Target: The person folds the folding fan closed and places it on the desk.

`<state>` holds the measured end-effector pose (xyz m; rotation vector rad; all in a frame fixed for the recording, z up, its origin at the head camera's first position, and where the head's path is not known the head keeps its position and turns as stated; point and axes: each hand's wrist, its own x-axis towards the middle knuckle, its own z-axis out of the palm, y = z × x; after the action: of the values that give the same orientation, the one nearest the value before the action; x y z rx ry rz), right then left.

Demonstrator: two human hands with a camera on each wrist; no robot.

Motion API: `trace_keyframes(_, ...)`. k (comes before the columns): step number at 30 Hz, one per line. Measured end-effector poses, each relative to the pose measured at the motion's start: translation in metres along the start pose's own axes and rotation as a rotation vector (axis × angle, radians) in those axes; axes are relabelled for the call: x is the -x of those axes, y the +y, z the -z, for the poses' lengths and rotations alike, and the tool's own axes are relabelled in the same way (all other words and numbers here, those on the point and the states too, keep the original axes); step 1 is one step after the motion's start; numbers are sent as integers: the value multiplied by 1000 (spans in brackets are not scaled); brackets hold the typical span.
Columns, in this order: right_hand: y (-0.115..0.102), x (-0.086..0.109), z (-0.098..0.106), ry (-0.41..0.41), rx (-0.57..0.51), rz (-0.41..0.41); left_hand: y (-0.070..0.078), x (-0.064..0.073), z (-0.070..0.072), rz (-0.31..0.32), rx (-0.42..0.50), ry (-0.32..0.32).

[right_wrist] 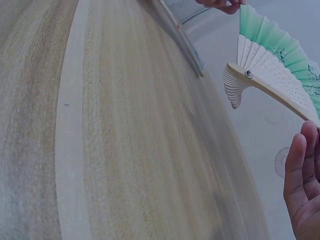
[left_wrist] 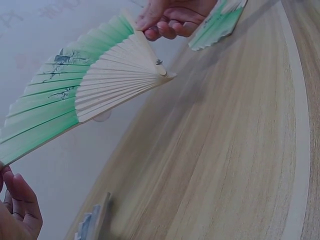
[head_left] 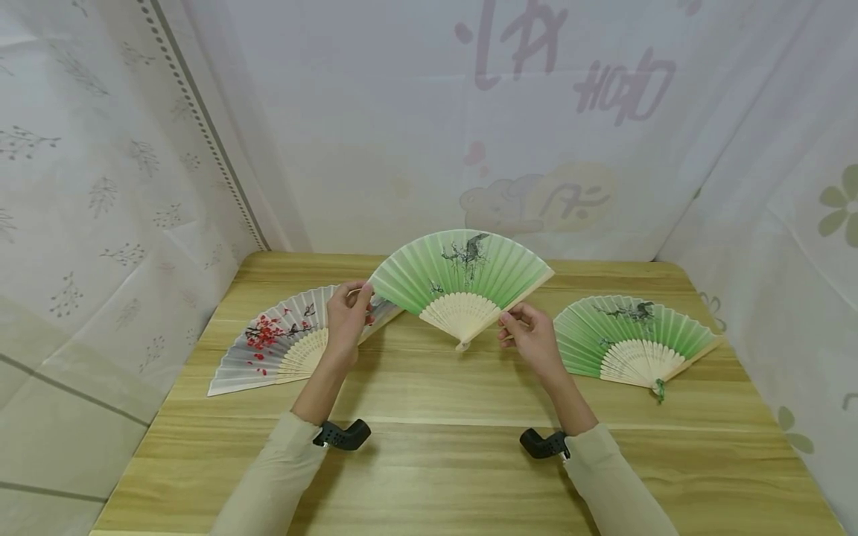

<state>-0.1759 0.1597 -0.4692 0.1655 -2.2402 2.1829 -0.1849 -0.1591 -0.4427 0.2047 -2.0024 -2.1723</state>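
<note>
A green folding fan [head_left: 462,275] with a dark bird-and-branch print is spread wide and held up over the table by both hands. My left hand [head_left: 347,316] pinches its upper left corner between thumb and fingers. On the other side my right hand [head_left: 532,339] pinches the right outer rib, a little above the pivot. The pale pierced ribs [left_wrist: 117,77] meet at a small metal pin [left_wrist: 159,62], seen in the left wrist view. In the right wrist view the fan [right_wrist: 280,55] shows its rib ends bunched below the pivot.
A grey-white fan [head_left: 268,350] with red blossoms lies spread on the table at left, partly behind my left hand. At right lies a second green fan [head_left: 633,335] with a green tassel [head_left: 660,391]. Printed curtains [head_left: 375,134] surround the wooden table [head_left: 429,469].
</note>
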Motion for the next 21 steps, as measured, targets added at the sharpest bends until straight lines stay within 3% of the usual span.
trace_keyframes(9, 1, 1, -1, 2, 1, 2, -1, 0, 1, -17, -1, -11)
trace_keyframes(14, 1, 0, -1, 6, 11, 7, 1, 0, 1, 5, 13, -15)
trace_keyframes(21, -1, 0, -2, 0, 25, 22, 22, 8, -5, 16, 8, -29)
